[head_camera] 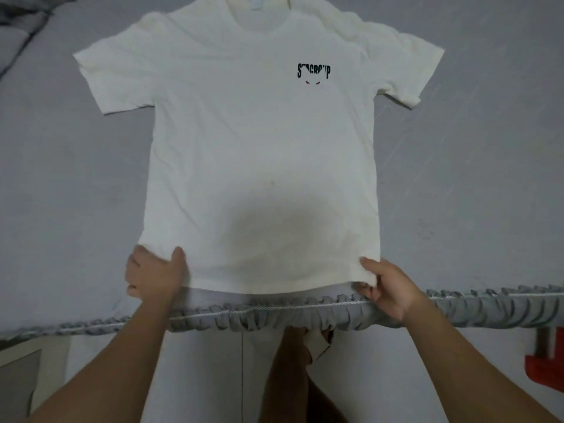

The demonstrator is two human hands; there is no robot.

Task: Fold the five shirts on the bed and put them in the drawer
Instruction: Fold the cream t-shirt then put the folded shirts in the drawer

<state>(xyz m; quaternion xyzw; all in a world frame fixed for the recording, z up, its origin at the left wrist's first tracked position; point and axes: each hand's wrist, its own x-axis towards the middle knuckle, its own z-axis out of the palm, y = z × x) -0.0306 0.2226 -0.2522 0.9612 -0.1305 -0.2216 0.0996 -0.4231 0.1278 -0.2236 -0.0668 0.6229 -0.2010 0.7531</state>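
A white T-shirt (259,141) with a small black chest print lies flat and face up on the grey bed (67,184), collar at the far end, sleeves spread. My left hand (154,274) pinches its bottom left hem corner. My right hand (386,288) grips the bottom right hem corner. Both hands are at the near edge of the bed. A dark shadow falls on the shirt's lower middle. No other shirts and no drawer are in view.
The bed's ruffled grey sheet edge (488,303) runs across the lower frame. Grey bedding (21,29) is bunched at the far left. A red object (544,367) stands on the floor at the right. A pale panel (27,370) sits low left.
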